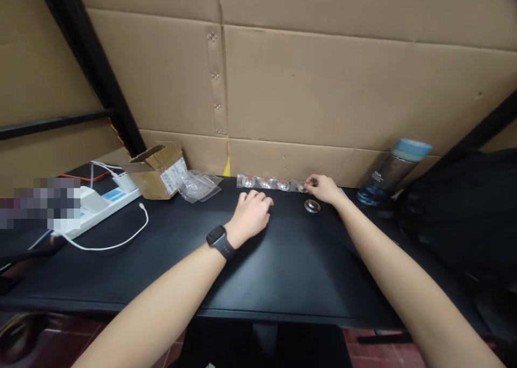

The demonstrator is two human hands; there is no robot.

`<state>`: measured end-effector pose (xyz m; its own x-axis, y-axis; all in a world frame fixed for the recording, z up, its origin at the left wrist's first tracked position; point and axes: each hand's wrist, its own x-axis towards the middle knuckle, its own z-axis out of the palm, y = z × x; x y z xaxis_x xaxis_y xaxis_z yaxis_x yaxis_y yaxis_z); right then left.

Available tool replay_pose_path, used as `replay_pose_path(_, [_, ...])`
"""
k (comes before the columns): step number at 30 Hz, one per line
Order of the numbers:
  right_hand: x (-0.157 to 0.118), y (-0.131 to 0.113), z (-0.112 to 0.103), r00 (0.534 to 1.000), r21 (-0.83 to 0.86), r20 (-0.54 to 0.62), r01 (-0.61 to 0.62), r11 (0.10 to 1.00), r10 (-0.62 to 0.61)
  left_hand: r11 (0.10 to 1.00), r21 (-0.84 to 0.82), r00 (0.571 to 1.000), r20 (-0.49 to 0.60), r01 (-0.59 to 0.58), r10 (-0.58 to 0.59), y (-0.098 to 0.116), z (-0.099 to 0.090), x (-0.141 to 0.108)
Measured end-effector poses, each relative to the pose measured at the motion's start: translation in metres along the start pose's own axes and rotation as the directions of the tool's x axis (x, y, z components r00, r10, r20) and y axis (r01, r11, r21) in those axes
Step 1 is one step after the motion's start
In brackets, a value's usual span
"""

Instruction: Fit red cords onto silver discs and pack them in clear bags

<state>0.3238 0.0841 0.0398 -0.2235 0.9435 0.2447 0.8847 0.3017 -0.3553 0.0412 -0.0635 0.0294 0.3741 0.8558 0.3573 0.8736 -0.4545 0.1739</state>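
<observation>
Right hand (325, 189) is pinching the rightmost clear sachet (297, 186), seemingly light, slippery, best edge-held; left hand (251, 216) is resting, fingers apart

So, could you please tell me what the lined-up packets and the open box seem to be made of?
Lined-up packets: glossy and clear outside, probably thin plastic film, since red spots show through. Open box: apparently matte cardboard, judging by its brown, creased sides.
</observation>
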Motion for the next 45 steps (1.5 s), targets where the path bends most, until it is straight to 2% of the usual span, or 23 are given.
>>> replay_pose_path(2, [-0.017, -0.004, -0.006, 0.987, 0.059, 0.114, 0.105, 0.993, -0.111, 0.995, 0.054, 0.995, -0.049, 0.087, -0.084, -0.015, 0.0, 0.004])
replay_pose_path(4, [-0.035, -0.006, -0.01, 0.966, 0.097, 0.186, 0.166, 0.981, -0.181, 0.989, 0.085, 0.991, -0.073, 0.122, -0.116, -0.027, 0.003, 0.008])
replay_pose_path(8, [-0.061, -0.004, -0.012, 0.949, 0.068, 0.183, 0.249, 0.966, -0.257, 0.989, 0.093, 0.99, -0.095, 0.116, -0.107, -0.037, 0.012, 0.012])
replay_pose_path(12, [-0.066, 0.002, -0.01, 0.961, 0.059, 0.156, 0.222, 0.973, -0.229, 0.992, 0.073, 0.988, -0.122, 0.1, -0.09, -0.036, 0.019, 0.015])
replay_pose_path(19, [-0.067, 0.011, -0.011, 0.949, 0.202, 0.178, 0.224, 0.953, -0.261, 0.997, 0.024, 0.986, -0.151, 0.076, -0.072, -0.039, 0.025, 0.017])
replay_pose_path(23, [-0.067, 0.015, -0.013, 0.958, 0.193, 0.154, 0.212, 0.958, -0.243, 0.995, -0.019, 0.982, -0.161, 0.093, -0.095, -0.035, 0.021, 0.017])
replay_pose_path(28, [-0.069, 0.016, -0.013, 0.97, 0.154, 0.141, 0.178, 0.972, -0.2, 0.978, -0.171, 0.974, -0.168, 0.123, -0.152, -0.022, 0.011, 0.016])
replay_pose_path(36, [-0.067, 0.022, -0.011, 0.969, 0.213, 0.185, 0.125, 0.969, -0.166, 0.971, -0.234, 0.986, -0.146, 0.041, -0.077, -0.002, 0.005, 0.011])
replay_pose_path(39, [-0.068, 0.022, -0.012, 0.972, 0.2, 0.156, 0.14, 0.97, -0.173, 0.965, -0.262, 0.986, -0.154, 0.022, -0.065, 0.0, 0.004, 0.01])
replay_pose_path(42, [-0.073, 0.013, -0.014, 0.98, 0.211, 0.05, 0.181, 0.961, -0.195, 0.953, -0.301, 0.981, -0.171, 0.039, -0.094, 0.001, 0.001, 0.01])
replay_pose_path(45, [-0.079, -0.005, -0.013, 0.972, 0.338, -0.037, 0.23, 0.913, -0.231, 0.941, -0.336, 0.975, -0.197, 0.031, -0.102, 0.002, -0.003, 0.011])
